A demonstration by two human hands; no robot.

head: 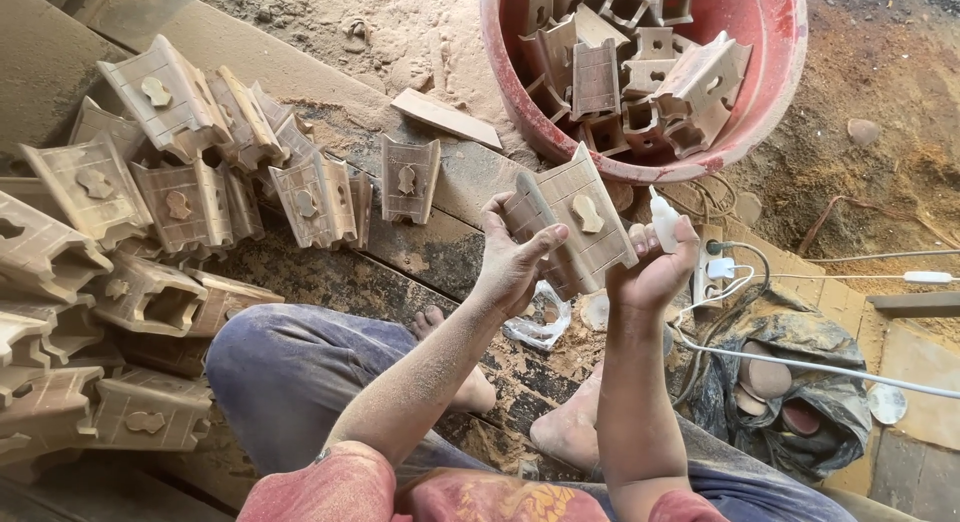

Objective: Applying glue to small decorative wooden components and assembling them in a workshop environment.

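1. We are observing the left hand [515, 267] gripping a carved wooden piece [570, 222], thumb and fingers clamped on its left edge, holding it raised above the lap
2. The right hand [655, 267] is supporting the same piece at its right lower edge while its fingers are closed around a small white bottle [663, 217] (nozzle pointing up)
3. We are noting a red tub [760, 102] just beyond the hands, holding more pieces of the same kind
4. A large stack of matching pieces [150, 232] is lying to the left on dusty planks [440, 242]
5. White cables [830, 367] are running across the ground at right, beside a crumpled dark cloth [800, 382]
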